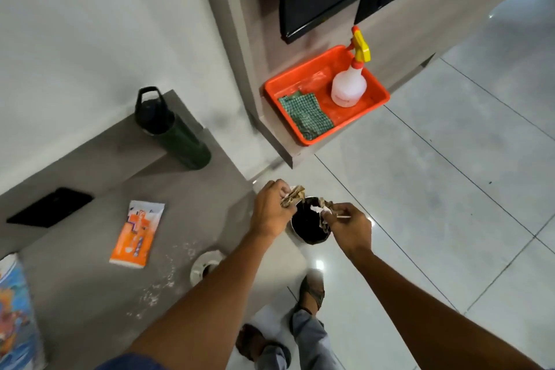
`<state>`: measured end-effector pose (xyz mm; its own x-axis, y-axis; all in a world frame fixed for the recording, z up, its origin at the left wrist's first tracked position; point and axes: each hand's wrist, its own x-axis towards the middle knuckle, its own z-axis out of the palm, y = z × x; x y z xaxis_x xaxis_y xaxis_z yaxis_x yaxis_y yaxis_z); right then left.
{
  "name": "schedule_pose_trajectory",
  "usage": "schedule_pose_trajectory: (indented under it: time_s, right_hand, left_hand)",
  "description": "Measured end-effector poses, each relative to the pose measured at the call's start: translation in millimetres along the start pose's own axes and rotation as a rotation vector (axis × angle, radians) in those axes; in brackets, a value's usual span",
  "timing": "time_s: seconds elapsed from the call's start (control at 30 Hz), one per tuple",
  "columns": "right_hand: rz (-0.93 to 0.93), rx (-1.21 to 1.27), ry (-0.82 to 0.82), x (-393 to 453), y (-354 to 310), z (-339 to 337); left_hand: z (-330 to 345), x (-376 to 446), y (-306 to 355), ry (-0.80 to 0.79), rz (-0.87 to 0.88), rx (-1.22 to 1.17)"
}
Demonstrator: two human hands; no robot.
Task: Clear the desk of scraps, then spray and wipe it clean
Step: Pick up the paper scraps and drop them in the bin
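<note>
Both my hands hover over a small round bin (306, 227) with a dark liner that stands on the floor beside the grey desk (90, 285). My left hand (271, 209) is shut on a crumpled brown paper scrap (292, 195). My right hand (350, 227) grips another crumpled brown-and-white scrap (324, 210) right above the bin's mouth. White crumbs (159, 288) lie scattered on the desk. On a ledge behind, an orange tray (378, 99) holds a white spray bottle (350, 84) with a yellow trigger and a green checked cloth (306, 116).
On the desk sit a dark green flask (174, 132), a black phone (51, 207), an orange-and-white packet (138, 233), a white round cable grommet (205, 267) and a colourful item (15, 309) at the left edge. My sandalled feet (312, 291) stand on the glossy tiled floor.
</note>
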<state>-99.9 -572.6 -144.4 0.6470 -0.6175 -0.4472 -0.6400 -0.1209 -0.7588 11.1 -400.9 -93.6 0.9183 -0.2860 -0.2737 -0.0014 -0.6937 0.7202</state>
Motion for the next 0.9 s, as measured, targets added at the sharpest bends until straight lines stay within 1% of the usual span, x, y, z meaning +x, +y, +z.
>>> schedule_pose_trajectory:
  time_s: [0.1, 0.3, 0.47, 0.57, 0.67, 0.8, 0.9]
  right_hand:
    - [0.052, 0.027, 0.023, 22.4, 19.5, 1.6]
    - [0.144, 0.065, 0.035, 59.4, 53.1, 10.9]
    - [0.226, 0.068, 0.015, 93.5, 87.8, 31.0]
    - [0.235, 0.068, 0.007, 108.0, 103.8, 44.0]
    - [0.285, 0.105, -0.022, 119.0, 120.3, 55.3]
    - [0.402, 0.178, -0.092, 125.7, 142.3, 63.0]
    - [0.413, 0.134, -0.08, 127.4, 155.9, 67.4]
  left_hand:
    - [31.6, 17.9, 0.7, -0.074, -0.023, 0.061]
    - [86.6, 47.1, -2.0, -0.135, -0.146, 0.102]
    - [128.9, 72.7, -25.4, -0.142, -0.288, 0.125]
    - [151.3, 82.9, -40.4, -0.137, -0.341, 0.114]
    - [173.2, 91.0, -53.0, -0.17, -0.371, 0.11]
    - [193.2, 98.9, -62.5, -0.252, -0.392, 0.15]
    - [198.2, 101.9, -65.7, -0.26, -0.392, 0.187]
